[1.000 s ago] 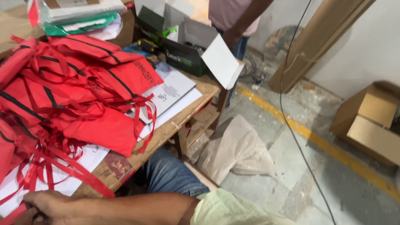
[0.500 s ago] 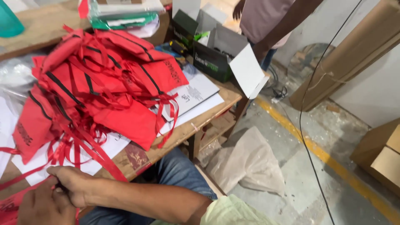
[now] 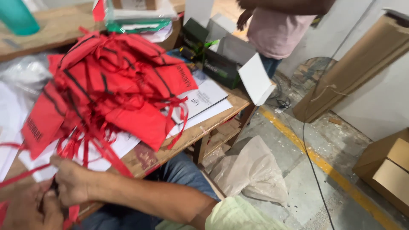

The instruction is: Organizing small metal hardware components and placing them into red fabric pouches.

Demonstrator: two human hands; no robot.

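A heap of red fabric pouches (image 3: 115,81) with black trim and long red ribbons lies on the wooden table (image 3: 221,113). My right hand (image 3: 70,181) is at the table's near edge, fingers closed on a bunch of the red ribbons (image 3: 91,149) that trail from the heap. My left hand (image 3: 23,208) sits right beside it at the lower left corner, partly cut off, also closed on ribbon strands. Something small and dark shows between the two hands; I cannot tell what it is.
White printed sheets (image 3: 204,98) lie under the heap. Open dark boxes (image 3: 221,64) stand at the table's far corner, with another person (image 3: 277,34) behind them. A crumpled beige bag (image 3: 251,170) lies on the floor, and cardboard boxes (image 3: 385,170) stand at the right.
The view has swung left and down. Both hands have come further into view at the lower left, still gripping the ribbons, and the heap now sits more central.
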